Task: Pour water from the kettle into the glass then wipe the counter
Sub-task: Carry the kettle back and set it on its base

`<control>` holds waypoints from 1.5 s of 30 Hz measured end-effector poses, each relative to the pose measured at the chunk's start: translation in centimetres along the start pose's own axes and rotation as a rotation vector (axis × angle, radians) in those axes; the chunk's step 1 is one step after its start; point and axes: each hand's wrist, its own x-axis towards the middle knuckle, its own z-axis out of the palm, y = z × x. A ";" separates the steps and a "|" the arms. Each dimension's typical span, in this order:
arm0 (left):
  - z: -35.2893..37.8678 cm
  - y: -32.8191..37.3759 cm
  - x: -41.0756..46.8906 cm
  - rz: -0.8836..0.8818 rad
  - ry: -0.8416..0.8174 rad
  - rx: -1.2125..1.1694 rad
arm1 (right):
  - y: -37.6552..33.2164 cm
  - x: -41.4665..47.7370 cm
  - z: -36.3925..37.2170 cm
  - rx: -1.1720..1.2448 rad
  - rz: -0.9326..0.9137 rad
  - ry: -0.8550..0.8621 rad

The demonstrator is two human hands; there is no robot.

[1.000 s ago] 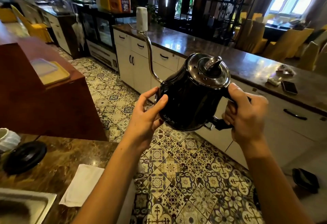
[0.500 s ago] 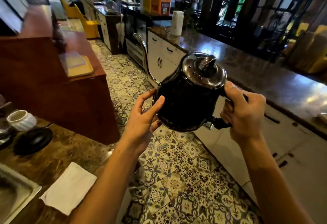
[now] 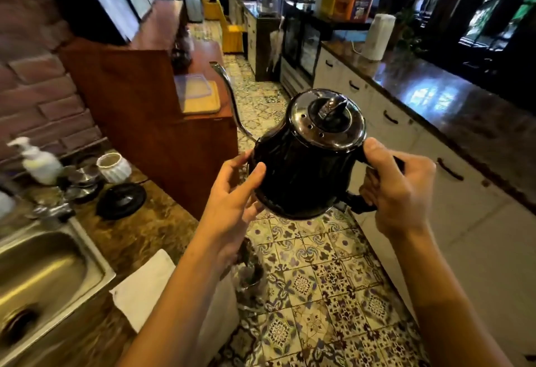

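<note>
Right now the black kettle [image 3: 307, 163] is up in the air over the tiled floor, just past the edge of the worktop [image 3: 136, 230], with its thin spout pointing away. The right hand [image 3: 397, 192] has its grip wrapped tight around the kettle's handle. The left hand [image 3: 232, 201] is open, with fingers spread flat on the kettle's side to steady it. This looks like the carrying step, before any pouring. No glass is plain to see, so next the kettle needs to find it. A white cloth [image 3: 145, 288] waits on the worktop near the sink [image 3: 43, 273].
</note>
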 end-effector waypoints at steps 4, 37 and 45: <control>-2.9 1.8 1.7 0.034 0.036 0.014 | 1.0 2.8 3.7 -0.008 -0.021 -0.059; -25.0 8.8 10.9 0.258 0.517 0.026 | 9.4 16.4 35.6 0.282 0.091 -0.553; -27.5 6.9 14.7 0.268 0.783 -0.022 | 14.4 17.2 40.6 0.397 0.198 -0.737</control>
